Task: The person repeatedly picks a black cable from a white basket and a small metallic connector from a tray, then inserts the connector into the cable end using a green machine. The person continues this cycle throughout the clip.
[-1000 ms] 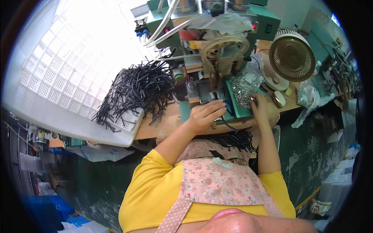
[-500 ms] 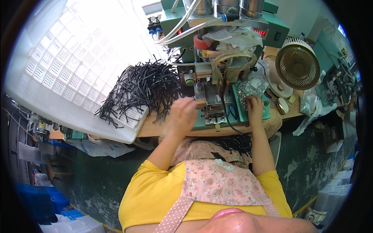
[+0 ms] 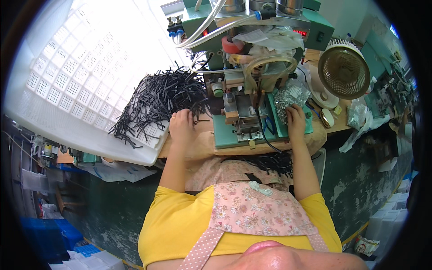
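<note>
My left hand (image 3: 182, 127) is at the right front edge of a heap of black strips (image 3: 162, 96), its fingers bent and pressed together at the strip ends. A short black strip sticks out beside these fingers, though the fingertips themselves are partly hidden. On the other side of the press machine (image 3: 238, 114), my right hand (image 3: 295, 119) dips its closed fingers into a pile of small shiny metal pieces (image 3: 282, 100) with a clear plastic bag. What those fingertips pinch is too small to make out. Between my hands, the machine's metal fixture holds nothing I can make out.
A white perforated crate (image 3: 67, 85) stands behind the strips. Right of the machine are a round fan (image 3: 344, 74) and a clear bag of small parts (image 3: 356, 117). A black cable (image 3: 265, 139) droops over the machine's front. More black strips (image 3: 274, 161) lie across my lap.
My left hand has moved left from the front of the machine to the black strips. My right hand stays at the metal pieces, its fingers shifted slightly.
</note>
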### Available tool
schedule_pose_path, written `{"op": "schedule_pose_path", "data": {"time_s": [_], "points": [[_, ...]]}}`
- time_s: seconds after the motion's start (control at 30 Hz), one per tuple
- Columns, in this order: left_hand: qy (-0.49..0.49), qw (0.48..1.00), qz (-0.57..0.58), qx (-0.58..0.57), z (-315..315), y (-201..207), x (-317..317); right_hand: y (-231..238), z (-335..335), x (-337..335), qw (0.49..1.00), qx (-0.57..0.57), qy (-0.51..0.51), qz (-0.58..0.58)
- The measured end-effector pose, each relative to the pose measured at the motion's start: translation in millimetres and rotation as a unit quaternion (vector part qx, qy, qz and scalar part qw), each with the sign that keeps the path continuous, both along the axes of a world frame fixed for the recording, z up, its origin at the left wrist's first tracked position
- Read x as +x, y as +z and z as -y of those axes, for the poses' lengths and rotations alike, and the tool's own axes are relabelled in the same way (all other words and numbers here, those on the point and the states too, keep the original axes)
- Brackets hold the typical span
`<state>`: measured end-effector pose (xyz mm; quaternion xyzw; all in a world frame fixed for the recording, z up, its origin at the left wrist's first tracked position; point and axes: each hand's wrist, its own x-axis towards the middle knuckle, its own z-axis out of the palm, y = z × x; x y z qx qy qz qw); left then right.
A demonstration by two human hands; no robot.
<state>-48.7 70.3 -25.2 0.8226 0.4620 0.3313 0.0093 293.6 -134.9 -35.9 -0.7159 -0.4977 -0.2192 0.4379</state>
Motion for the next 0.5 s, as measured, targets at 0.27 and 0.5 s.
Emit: {"op": "schedule_pose_path", "data": {"time_s": [0.27, 0.5], "points": [[-0.032, 0.984, 0.140, -0.101, -1.9, -0.4, -22.1, 9.9, 1.1, -5.6, 0.998, -0.035, -0.032, 0.032], [-0.151, 0.938, 0.286, -0.124, 14.1, 15.4, 4.1, 61.0, -7.4, -53.4, 0.964, -0.005, 0.101, -0.246]]}}
